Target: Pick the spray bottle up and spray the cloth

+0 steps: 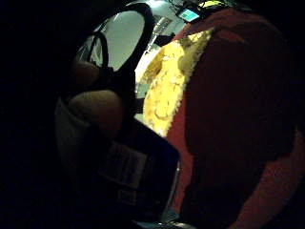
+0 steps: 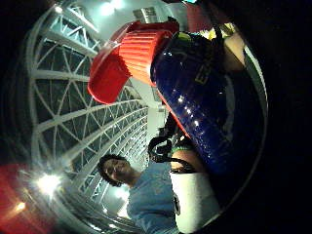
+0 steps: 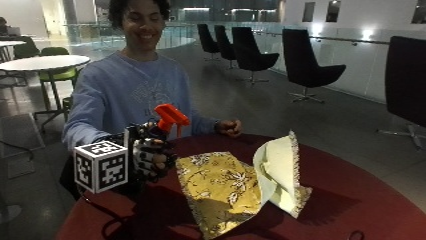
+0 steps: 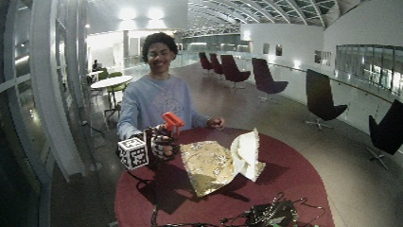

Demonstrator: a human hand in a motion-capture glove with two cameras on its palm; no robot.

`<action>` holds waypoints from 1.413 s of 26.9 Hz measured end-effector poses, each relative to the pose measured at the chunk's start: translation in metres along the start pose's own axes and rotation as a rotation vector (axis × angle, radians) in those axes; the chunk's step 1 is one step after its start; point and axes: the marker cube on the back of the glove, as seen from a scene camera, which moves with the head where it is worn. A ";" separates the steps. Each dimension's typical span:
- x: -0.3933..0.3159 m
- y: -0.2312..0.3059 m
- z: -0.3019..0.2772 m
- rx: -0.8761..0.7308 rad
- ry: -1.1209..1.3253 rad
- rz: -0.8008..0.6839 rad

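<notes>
Blue spray bottle (image 3: pixel 162 131) with red trigger head held upright above bench; yellow patterned cloth (image 3: pixel 229 190) lies beside, one end folded up.

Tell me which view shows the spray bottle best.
The right thumb side palm view: the spray bottle fills it, blue body and red head both clear. The little finger side view shows only its labelled body; both outside views show mainly the red trigger head above the right hand.
</notes>
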 end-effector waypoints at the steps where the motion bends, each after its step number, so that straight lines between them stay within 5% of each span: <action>1: -0.001 0.002 0.002 -0.020 0.004 0.018; 14: -0.004 0.010 0.035 -0.224 0.042 0.239; 38: -0.003 -0.009 0.059 -0.216 0.120 0.357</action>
